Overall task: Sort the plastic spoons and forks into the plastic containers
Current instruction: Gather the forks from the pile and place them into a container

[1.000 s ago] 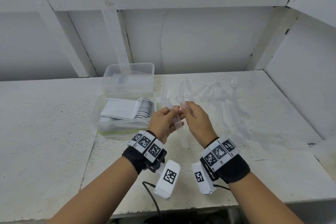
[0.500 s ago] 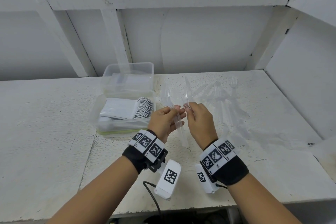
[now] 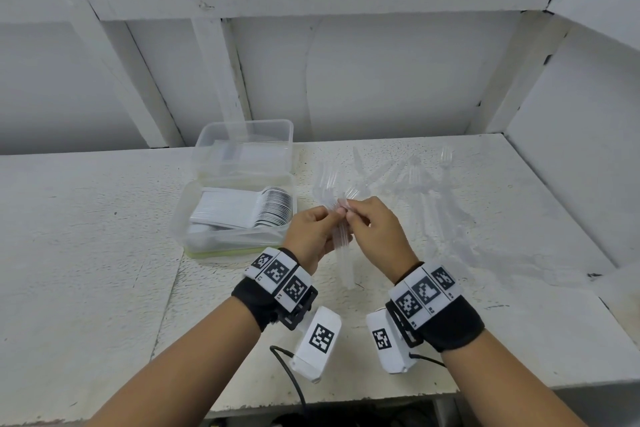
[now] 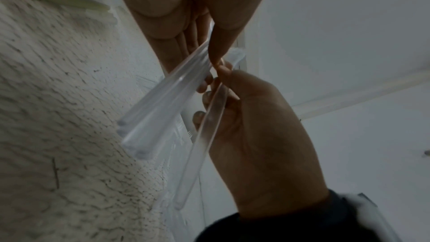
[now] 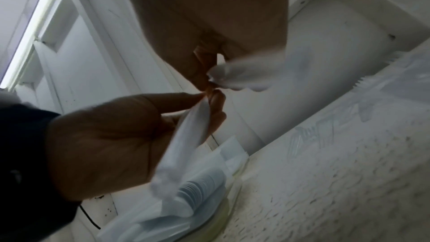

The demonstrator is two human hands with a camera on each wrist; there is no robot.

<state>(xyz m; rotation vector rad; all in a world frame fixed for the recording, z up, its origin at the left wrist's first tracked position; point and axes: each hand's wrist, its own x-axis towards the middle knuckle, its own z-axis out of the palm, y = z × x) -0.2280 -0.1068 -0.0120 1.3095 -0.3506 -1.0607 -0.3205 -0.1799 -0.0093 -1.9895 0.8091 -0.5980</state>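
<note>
No readable words or numbers anywhere — only square coded markers on the wristbands (image 3: 280,273).

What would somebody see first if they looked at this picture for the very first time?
Probably the two hands meeting in the middle above the table: the left hand grips a bundle of clear plastic forks while the right hand pinches one more beside it. Just left of them sits a clear container with a neat stack of white spoons inside.
</note>
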